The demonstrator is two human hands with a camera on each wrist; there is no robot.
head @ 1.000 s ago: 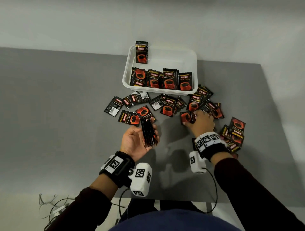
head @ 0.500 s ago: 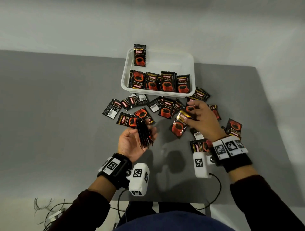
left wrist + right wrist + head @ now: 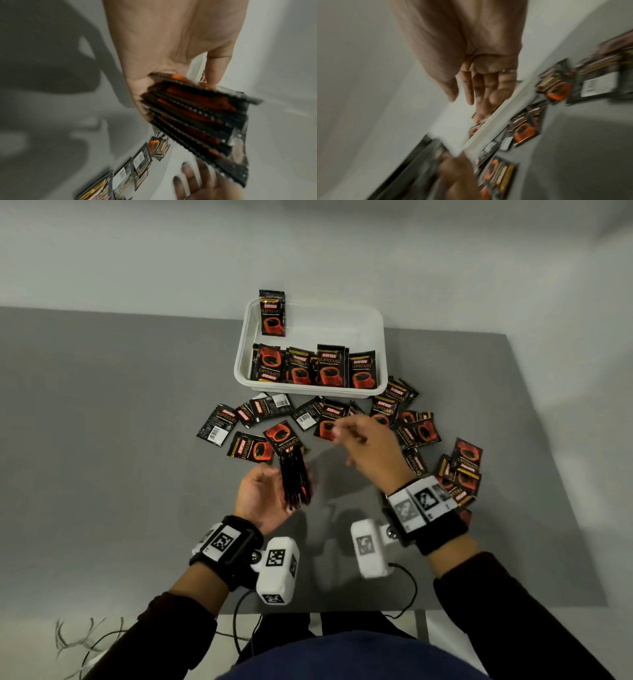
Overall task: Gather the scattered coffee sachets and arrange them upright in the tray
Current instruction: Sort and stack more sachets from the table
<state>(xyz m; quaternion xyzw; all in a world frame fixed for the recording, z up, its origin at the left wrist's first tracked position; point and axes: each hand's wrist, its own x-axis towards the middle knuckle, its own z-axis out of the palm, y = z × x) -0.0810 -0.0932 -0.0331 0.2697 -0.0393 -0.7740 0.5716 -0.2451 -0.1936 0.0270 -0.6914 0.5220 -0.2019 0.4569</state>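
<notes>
Overhead, the head camera showed a white tray (image 3: 241, 364) at the far side of a grey table (image 3: 102, 440), with a row of sachets (image 3: 313, 368) standing along its near wall and one more sachet (image 3: 273, 313) upright at the far left corner. Loose sachets (image 3: 387, 409) lay scattered on the table just in front of the tray and off to the right – some face up, some showing barcodes. The left hand (image 3: 263, 498) was palm up over the table, fingers curled round a stack of sachets (image 3: 295, 478) held edge-on. The right hand (image 3: 371, 451) hovered above the scattered ones, blurred; its fingers reached forward and nothing was visibly held.

From the left wrist, the left hand (image 3: 171, 44) gripped the fanned stack (image 3: 202, 121), thumb on one side and fingers behind. Loose sachets (image 3: 137, 162) lay on the table below, and the fingertips (image 3: 187, 174) of the other hand showed at the bottom edge.

From the right wrist – a heavily blurred picture – the right hand (image 3: 471, 65) showed straight, relaxed fingers (image 3: 485, 93) holding nothing, pointing toward the tray's rim (image 3: 503, 112), with sachets (image 3: 525, 132) lying just beside it.
</notes>
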